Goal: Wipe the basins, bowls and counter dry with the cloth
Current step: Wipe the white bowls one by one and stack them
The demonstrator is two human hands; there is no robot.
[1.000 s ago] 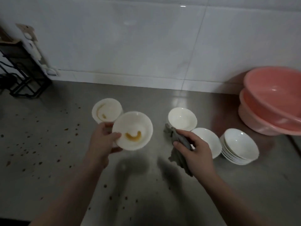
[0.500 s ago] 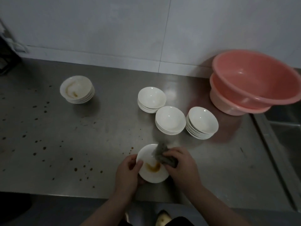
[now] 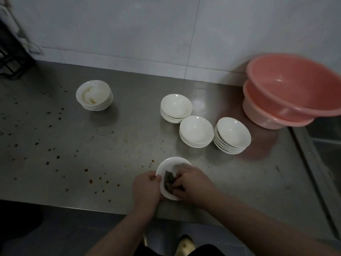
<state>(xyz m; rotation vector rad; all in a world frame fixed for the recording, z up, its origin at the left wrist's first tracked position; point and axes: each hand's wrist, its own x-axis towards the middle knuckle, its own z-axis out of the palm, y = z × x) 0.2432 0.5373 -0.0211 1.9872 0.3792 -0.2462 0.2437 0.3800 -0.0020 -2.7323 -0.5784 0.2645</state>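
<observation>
Near the counter's front edge my left hand [image 3: 146,189] grips the left rim of a small white bowl [image 3: 168,165]. Inside that bowl my right hand [image 3: 193,183] holds a grey cloth [image 3: 168,181] and presses it against the bottom, hiding most of the inside. A stack of stained white bowls [image 3: 94,95] stands at the back left. Three stacks of clean white bowls [image 3: 176,108], [image 3: 196,131], [image 3: 233,134] stand in the middle. Two nested pink basins [image 3: 291,95] sit at the back right.
The steel counter [image 3: 120,137] carries many brown droplets over its left half and near the held bowl. A sink edge [image 3: 313,154] runs along the right. A dark rack [image 3: 11,52] stands at the far left against the tiled wall.
The bowl came down from the stained stack to the counter's front edge. My right hand brought the cloth into it, and the brown stain is now covered.
</observation>
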